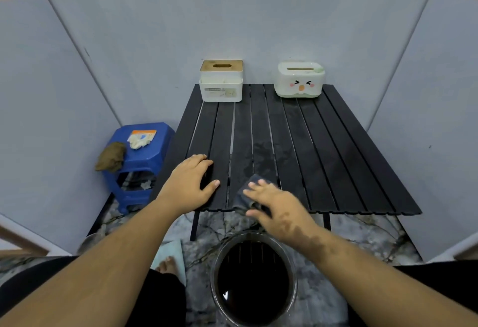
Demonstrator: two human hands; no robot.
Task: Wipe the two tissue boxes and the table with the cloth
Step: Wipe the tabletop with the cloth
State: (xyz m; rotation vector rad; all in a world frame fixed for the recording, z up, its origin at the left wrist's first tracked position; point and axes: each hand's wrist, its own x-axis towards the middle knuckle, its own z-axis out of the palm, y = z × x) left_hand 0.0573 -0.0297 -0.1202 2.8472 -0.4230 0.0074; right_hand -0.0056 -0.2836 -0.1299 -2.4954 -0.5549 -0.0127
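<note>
A low black slatted table (323, 145) stands in front of me. At its far edge sit two tissue boxes: a white one with a wooden lid (221, 80) on the left and a white one with a cartoon face (300, 80) on the right. My right hand (276, 205) presses a dark grey cloth (247, 192) flat onto the table's near edge with straight fingers. My left hand (190, 181) rests palm down on the slats beside it, holding nothing. A damp sheen shows on the slats beyond the cloth.
A blue plastic stool (139, 166) stands left of the table with a brown rag (111, 157) and a packet of wipes (141, 139) on it. A round dark bin (254, 280) sits on the marble floor below the table's near edge. Grey panels close in on three sides.
</note>
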